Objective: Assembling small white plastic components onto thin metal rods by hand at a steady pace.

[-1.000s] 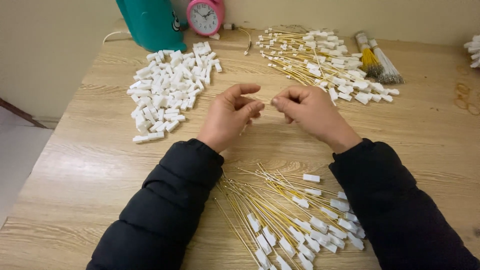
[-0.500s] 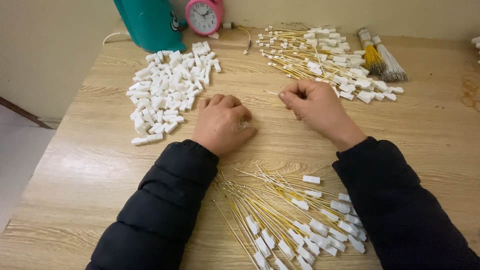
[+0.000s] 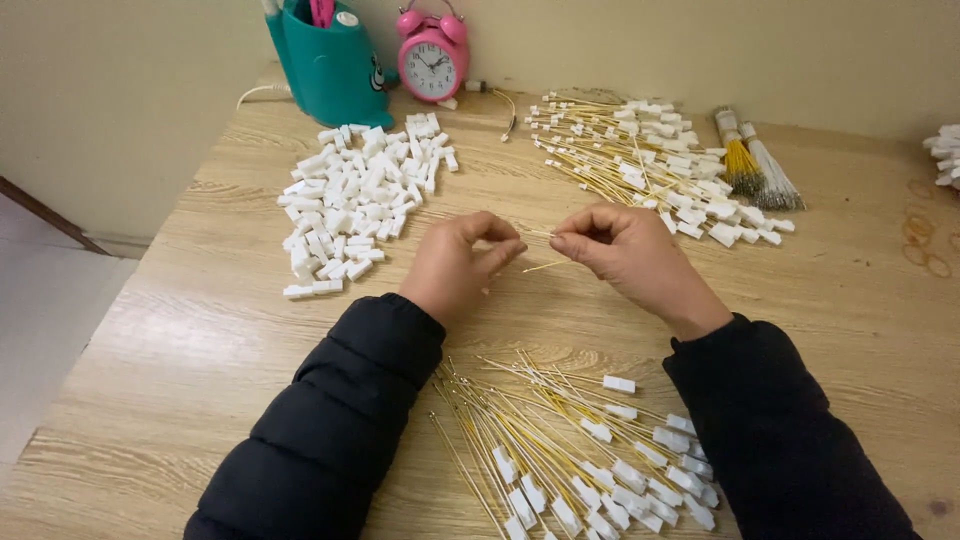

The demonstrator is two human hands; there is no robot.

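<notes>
Both forearms, in black padded sleeves, reached forward from the bottom edge and angled inward so that the hands met near the middle. The left hand [image 3: 455,268] lay palm down, knuckles upward, its thumb and forefinger pinched together and pointing right. The right hand [image 3: 625,250] faced it, fingers curled under, thumb pressed against the forefinger in a matching pinch. The fingertips of the two hands were just apart, though the curled fingers hid how tightly each pinch was closed. Both wrists were held fairly straight and low.
</notes>
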